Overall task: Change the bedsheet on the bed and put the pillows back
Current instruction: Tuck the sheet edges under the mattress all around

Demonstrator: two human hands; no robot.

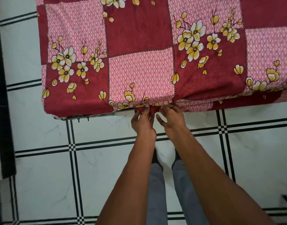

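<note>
Left hand (143,121) and right hand (171,117) meet at the near edge of the bed, fingers curled, each pinching the hem of the bedsheet (139,65). The sheet covers the mattress top; its right portion hangs bunched over the edge.

Open tiled floor (107,168) on both sides of the legs (157,192), free for reaching; ahead, passage blocked by the bed edge under the draped bedsheet (139,70); a dark furniture panel (3,111) closing off the far left
</note>
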